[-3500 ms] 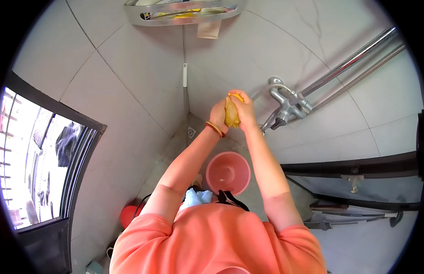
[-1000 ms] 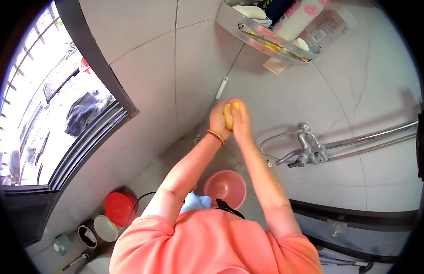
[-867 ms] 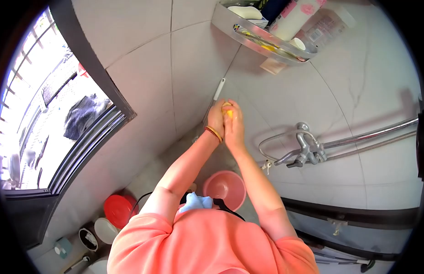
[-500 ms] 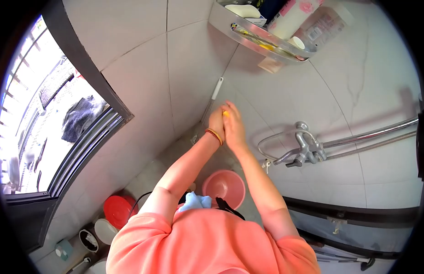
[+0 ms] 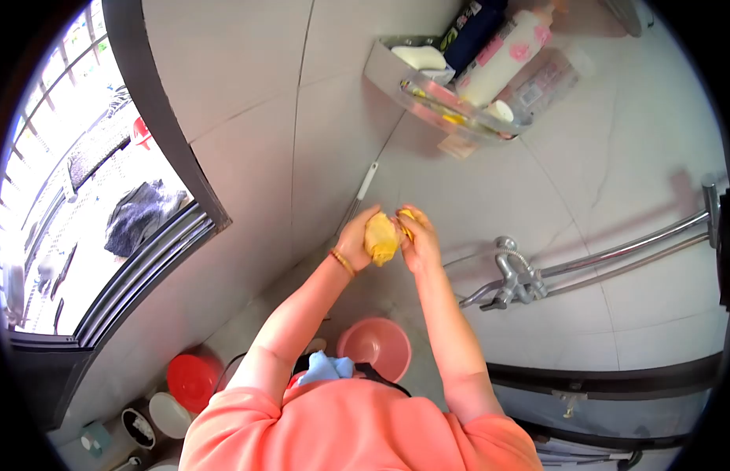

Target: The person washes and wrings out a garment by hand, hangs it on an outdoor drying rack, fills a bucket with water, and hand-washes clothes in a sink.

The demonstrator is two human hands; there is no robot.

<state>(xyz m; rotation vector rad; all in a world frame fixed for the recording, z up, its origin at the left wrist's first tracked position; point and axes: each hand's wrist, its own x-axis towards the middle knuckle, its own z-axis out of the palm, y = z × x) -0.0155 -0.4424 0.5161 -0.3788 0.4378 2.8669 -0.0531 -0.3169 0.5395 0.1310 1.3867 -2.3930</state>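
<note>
a crumpled yellow cloth [image 5: 381,239] is held by the left hand [image 5: 354,240], a smaller yellow piece [image 5: 407,224] is pinched by the right hand [image 5: 424,245], and neither is set down.

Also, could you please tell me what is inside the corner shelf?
A white soap-like bar, a dark bottle, a flowered white bottle, a clear bottle and small yellow items; the floor beneath them in the shelf is hidden.
</note>
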